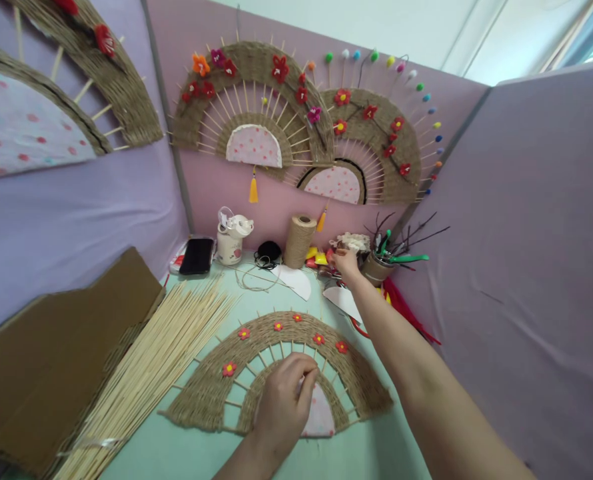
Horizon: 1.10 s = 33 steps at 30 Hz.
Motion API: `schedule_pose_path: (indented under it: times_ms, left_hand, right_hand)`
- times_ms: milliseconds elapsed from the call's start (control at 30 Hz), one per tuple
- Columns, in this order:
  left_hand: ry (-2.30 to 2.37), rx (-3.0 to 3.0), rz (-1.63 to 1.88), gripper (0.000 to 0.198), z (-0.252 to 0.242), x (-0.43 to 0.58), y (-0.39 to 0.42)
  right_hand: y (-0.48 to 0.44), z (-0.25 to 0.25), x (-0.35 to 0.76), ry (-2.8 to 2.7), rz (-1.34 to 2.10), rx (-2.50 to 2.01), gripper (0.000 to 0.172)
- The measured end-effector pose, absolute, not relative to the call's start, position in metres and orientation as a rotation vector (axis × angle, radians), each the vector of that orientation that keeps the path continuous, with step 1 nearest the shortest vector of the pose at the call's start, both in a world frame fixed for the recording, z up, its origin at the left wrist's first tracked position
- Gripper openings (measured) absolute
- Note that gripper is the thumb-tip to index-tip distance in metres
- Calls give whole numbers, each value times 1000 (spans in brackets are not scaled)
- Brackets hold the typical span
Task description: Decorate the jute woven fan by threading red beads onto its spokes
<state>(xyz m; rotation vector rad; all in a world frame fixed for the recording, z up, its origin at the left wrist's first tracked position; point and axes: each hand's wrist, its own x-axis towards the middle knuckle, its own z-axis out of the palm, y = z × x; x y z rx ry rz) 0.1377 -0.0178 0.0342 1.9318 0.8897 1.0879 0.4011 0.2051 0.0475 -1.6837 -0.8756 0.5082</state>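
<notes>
A woven jute fan (211, 390) with small red flowers lies flat on the pale green table (176, 453) in front of me. My left hand (286, 400) rests on its pink centre piece (322, 417), fingers curled and pressed together on the weave. My right hand (347, 263) is stretched far back to the pile of small craft bits (321, 259) beside a pot of tools (379, 267); its fingers are bent down among the bits, and what they hold, if anything, is hidden.
A bundle of bamboo sticks (151, 373) and brown cardboard (51, 353) lie at the left. At the back stand a phone (196, 256), a small white jug (230, 241), a twine spool (299, 240) and white paper half-circles (296, 280). Finished fans (256, 100) hang on the purple partitions.
</notes>
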Motion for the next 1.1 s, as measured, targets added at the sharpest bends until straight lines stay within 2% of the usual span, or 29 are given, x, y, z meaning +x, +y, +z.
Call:
schedule_pose_path:
  times_ms: [167,467,733,900,933,1100]
  left_hand:
    - [842,2009,1106,16,32,138,-19]
    - [649,2204,1134,21,28,141,-26]
    - [635,2249,1108,21,32,142,-24]
    - [612,2274,1115,23,32,144,-27]
    - [613,2274,1116,23,31,144,-27]
    - [631,2270,1109,23,29,145,-27]
  right_hand:
    - [143,47,441,-876,554,-1695,17]
    - [29,90,497,-1098,365,-1816,25]
    - [45,83,494,-1304,122,-1947,26]
    - [86,71,468,-1678,136,-2254,27]
    - [93,67,461,-1735,164,-2311,29]
    - [113,39,446,-1758,237,-2512,61]
